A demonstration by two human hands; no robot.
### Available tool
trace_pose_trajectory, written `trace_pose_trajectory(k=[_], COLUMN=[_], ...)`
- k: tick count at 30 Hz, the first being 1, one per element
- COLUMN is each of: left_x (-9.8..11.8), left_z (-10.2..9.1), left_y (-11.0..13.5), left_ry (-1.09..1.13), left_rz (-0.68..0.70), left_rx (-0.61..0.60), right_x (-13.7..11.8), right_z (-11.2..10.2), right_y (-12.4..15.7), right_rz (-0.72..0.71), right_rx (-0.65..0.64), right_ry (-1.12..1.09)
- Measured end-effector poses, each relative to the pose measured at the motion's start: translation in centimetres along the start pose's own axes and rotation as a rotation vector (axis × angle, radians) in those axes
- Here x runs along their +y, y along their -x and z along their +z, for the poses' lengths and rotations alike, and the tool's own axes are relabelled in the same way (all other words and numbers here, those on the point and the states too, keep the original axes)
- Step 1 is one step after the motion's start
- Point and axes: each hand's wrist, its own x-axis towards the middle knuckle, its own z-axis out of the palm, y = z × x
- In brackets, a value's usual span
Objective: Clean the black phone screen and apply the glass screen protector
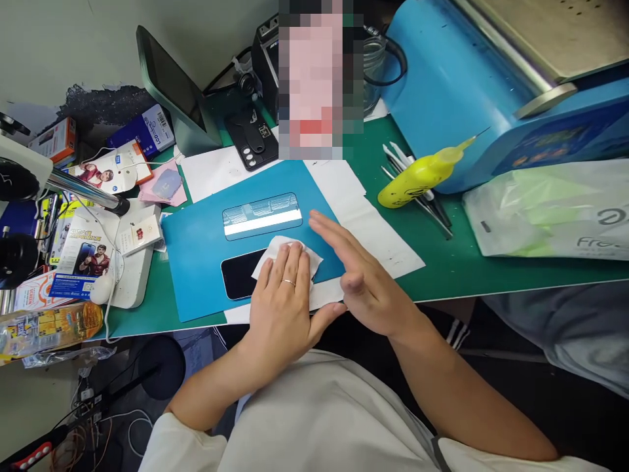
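Observation:
My left hand point(282, 298) lies flat, fingers together, pressing a white wipe point(275, 249) onto a black phone point(238, 272) that rests on a blue mat point(196, 249). A ring shows on one finger. My right hand point(354, 275) hovers just to the right of it, fingers stretched out and empty, above the mat's right edge. A clear protector sheet with a white strip point(262, 216) lies on the mat beyond the phone.
A yellow squeeze bottle point(422, 174) and tweezers point(422, 196) lie on the green table to the right, near a big blue machine point(457, 78) and a plastic bag point(550, 210). A tablet point(170, 82), boxes and leaflets crowd the left.

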Motion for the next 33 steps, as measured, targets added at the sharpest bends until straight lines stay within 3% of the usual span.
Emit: trace_pose_trajectory(k=[8,16,24,33], left_x=[0.3,0.4,1.4,-0.6], left_z=[-0.1,-0.3,-0.3,-0.4], left_y=[1.1,-1.4,1.5,-1.5], left_ry=[-0.044,-0.062,-0.078,0.001], left_rz=[0.014,0.009,0.067,0.082], left_rx=[0.002,0.003,0.032,0.014], right_x=[0.2,0.3,0.2,0.6], right_z=[-0.2,0.1,0.1,0.0], right_y=[0.0,0.1,0.1,0.2], right_rz=[0.035,0.01,0.001,0.038], right_rx=[-0.023,0.002,-0.014,0.018], right_ry=[-0.027,-0.012,0.011,-0.069])
